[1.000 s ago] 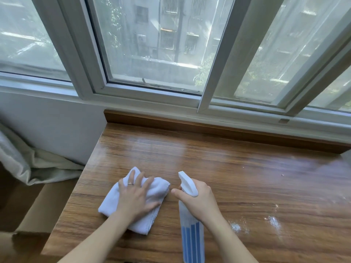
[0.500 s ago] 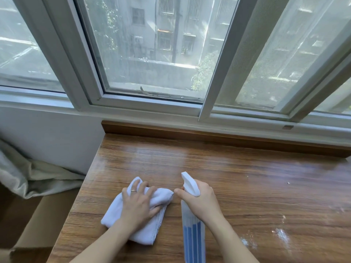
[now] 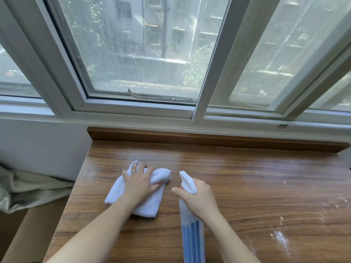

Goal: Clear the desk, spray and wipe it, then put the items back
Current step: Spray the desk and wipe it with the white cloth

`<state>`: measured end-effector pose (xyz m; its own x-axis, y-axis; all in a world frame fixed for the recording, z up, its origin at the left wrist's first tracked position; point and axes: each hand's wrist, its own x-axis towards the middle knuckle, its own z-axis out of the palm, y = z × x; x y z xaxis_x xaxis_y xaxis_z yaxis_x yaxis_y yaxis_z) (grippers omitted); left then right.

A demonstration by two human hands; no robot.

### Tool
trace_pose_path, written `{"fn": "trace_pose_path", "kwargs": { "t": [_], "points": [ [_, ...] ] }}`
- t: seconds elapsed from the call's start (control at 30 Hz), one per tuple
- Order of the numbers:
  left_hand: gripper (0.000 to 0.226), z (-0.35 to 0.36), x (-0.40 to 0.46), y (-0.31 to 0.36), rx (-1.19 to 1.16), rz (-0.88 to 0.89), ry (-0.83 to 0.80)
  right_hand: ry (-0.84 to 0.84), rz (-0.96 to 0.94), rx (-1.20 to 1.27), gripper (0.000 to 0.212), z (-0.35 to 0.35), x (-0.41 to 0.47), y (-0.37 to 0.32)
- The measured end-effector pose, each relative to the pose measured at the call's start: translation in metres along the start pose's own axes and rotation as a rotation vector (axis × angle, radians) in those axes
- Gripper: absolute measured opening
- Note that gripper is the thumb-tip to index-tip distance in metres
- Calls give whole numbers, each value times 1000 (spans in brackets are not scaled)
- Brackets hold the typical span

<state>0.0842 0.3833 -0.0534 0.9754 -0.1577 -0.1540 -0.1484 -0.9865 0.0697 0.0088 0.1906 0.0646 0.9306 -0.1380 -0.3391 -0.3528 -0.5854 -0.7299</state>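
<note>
On the wooden desk (image 3: 247, 177) lies a folded white cloth (image 3: 148, 204), left of centre. My left hand (image 3: 139, 184) lies on top of it, its fingers curled into the bunched far end of the cloth. My right hand (image 3: 199, 200) grips the neck of a spray bottle (image 3: 192, 238) with a white head and blue stripes, its nozzle pointing away from me. Bottle and cloth are a short gap apart.
White residue spots (image 3: 281, 238) mark the desk at the right. A raised wooden ledge (image 3: 209, 139) runs along the desk's far edge under the window (image 3: 144, 54). Grey fabric (image 3: 28, 190) and a brown box (image 3: 38, 224) sit beyond the left edge.
My left hand has gone from lying flat on the cloth to curling into it and bunching its far end. The right hand keeps holding the bottle. The view has tilted up.
</note>
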Motion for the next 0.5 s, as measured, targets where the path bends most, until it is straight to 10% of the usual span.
{"fn": "trace_pose_path", "kwargs": {
  "t": [0.5],
  "points": [
    [64,12,-11,-2,11,111,217,0,31,-28,43,-8,17,5]
  ]
}}
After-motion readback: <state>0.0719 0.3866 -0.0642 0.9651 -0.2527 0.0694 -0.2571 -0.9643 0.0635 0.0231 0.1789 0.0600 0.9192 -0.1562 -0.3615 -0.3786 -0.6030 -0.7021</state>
